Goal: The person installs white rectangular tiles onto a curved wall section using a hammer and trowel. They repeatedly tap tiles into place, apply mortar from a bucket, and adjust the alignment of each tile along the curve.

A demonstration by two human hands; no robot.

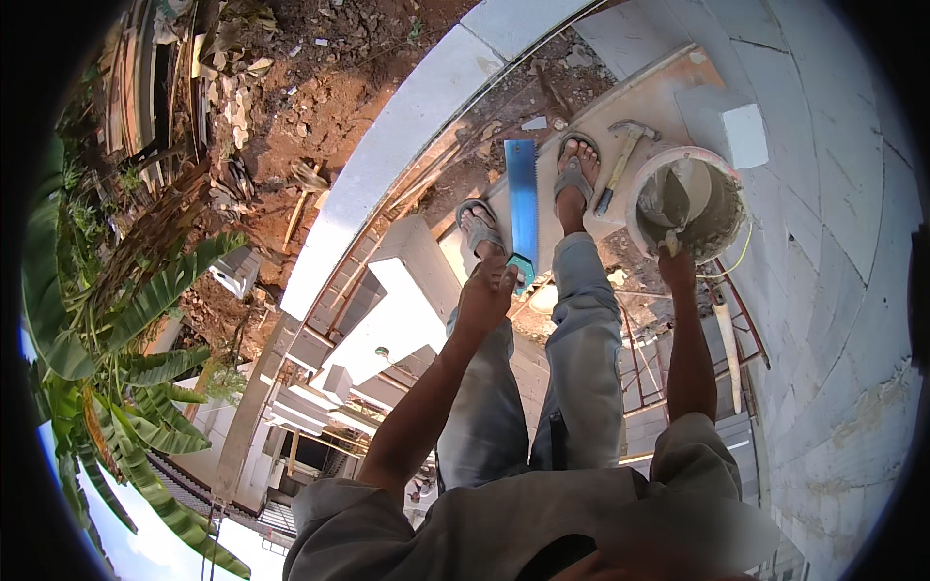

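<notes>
My left hand (487, 290) is closed around the teal handle of a handsaw (521, 198), whose wide blue blade points away from me between my feet. On the right, my right hand (676, 263) grips the handle of a trowel (665, 200). Its grey, mortar-smeared blade is inside a round bucket (733, 208). Wet grey mortar coats the bucket's inner wall. Just left of the bucket, a claw hammer (625, 160) with a wooden handle lies on the board (661, 95) under my right foot.
Grey block walls (814, 242) rise close on the right. A pale wall top (417, 92) curves along the left, with red soil and debris (320, 107) beyond it. White blocks (417, 257) stand near my left foot. Metal scaffold bars (635, 353) show beneath me. Banana leaves (126, 368) hang at far left.
</notes>
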